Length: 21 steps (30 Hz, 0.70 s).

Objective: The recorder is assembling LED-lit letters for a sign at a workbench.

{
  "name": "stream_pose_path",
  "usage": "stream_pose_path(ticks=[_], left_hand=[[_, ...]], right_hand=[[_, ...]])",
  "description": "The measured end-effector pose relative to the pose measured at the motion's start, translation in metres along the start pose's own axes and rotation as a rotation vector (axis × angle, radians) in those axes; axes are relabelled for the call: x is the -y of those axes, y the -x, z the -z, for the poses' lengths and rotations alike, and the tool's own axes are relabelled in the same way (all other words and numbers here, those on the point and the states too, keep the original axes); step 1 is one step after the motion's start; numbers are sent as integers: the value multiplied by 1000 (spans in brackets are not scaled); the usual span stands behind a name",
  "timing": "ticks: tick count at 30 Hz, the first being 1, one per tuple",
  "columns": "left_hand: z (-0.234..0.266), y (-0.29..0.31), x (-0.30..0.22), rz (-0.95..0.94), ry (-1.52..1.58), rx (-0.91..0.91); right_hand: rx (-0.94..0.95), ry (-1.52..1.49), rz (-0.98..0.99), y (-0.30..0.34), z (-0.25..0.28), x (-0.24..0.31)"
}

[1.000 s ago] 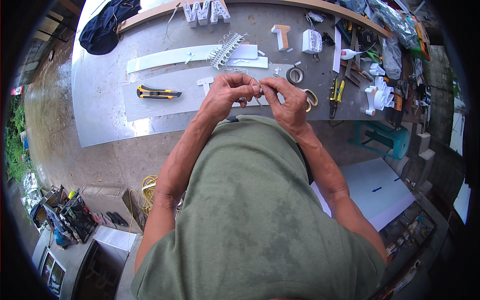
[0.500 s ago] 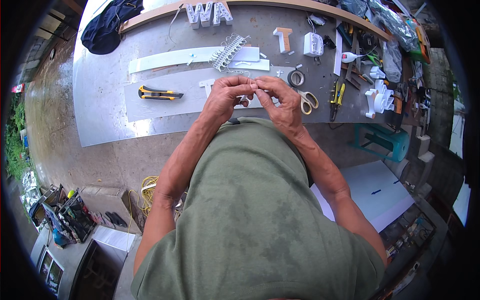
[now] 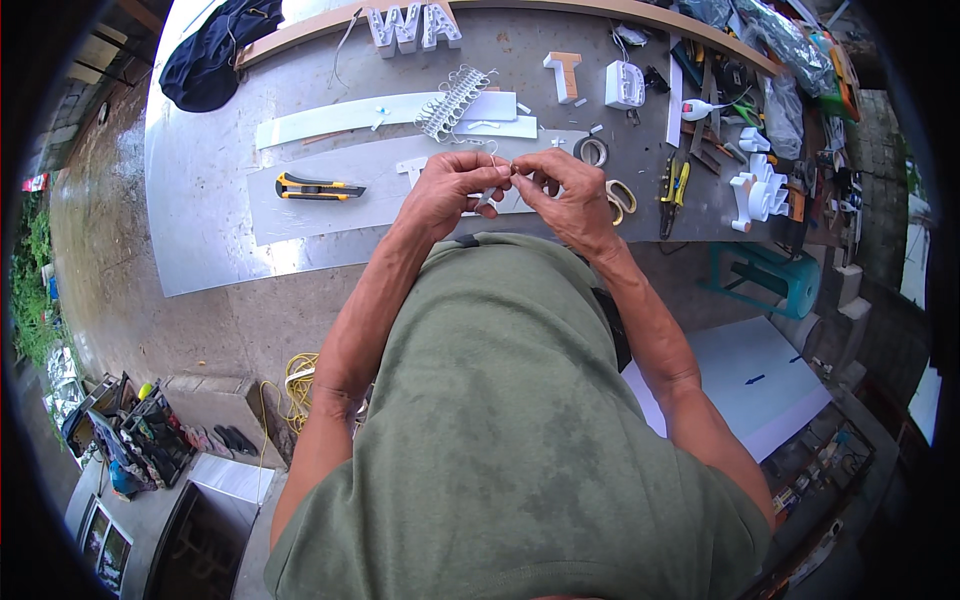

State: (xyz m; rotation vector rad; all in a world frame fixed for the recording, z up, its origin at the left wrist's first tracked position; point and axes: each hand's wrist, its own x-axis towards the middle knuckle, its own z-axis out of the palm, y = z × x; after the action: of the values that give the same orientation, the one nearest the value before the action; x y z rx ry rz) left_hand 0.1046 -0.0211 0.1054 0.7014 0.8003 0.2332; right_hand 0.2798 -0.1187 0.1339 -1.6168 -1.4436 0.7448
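Observation:
Both my hands meet over the near edge of the metal table. With its thumb and forefinger, my left hand (image 3: 455,192) pinches a thin white wire (image 3: 493,150). A small white piece shows under its fingers. My right hand (image 3: 570,198) is closed in a pinch right beside it, fingertips at the wire's end; a tiny brownish bit shows between the two hands. Just beyond lies a looped string of small white modules and wire (image 3: 457,105). A black tape roll (image 3: 579,150) and yellow-handled scissors (image 3: 631,195) are close to my right hand. A yellow box cutter (image 3: 320,187) lies to the left.
White strips (image 3: 350,118) lie across the table. Block letters (image 3: 565,78) stand farther back, before a wooden bar (image 3: 560,8). Pliers (image 3: 668,200), white cut-out shapes (image 3: 765,195) and assorted tools crowd the right side. A green stool (image 3: 795,285) stands below the table's right edge.
My right hand has shifted slightly right, and its fingertips have drawn a little away from the left's. The left hand stays nearly in place, still pinching the wire.

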Motion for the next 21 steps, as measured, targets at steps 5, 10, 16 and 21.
stream_pose_path(ticks=[5, 10, 16, 21], left_hand=[[4, -2, 3, -28, -62, 8], [9, -3, 6, -96, -306, 0], [12, 1, -1, -103, -177, 4], [17, -1, -2, -108, -144, 13]], right_hand=[[-27, 57, 17, 2, -4, -4], [48, 94, 34, 3, 0, -19], [322, -322, -288, 0, 21, -20], [399, -503, -198, 3, 25, -27]])
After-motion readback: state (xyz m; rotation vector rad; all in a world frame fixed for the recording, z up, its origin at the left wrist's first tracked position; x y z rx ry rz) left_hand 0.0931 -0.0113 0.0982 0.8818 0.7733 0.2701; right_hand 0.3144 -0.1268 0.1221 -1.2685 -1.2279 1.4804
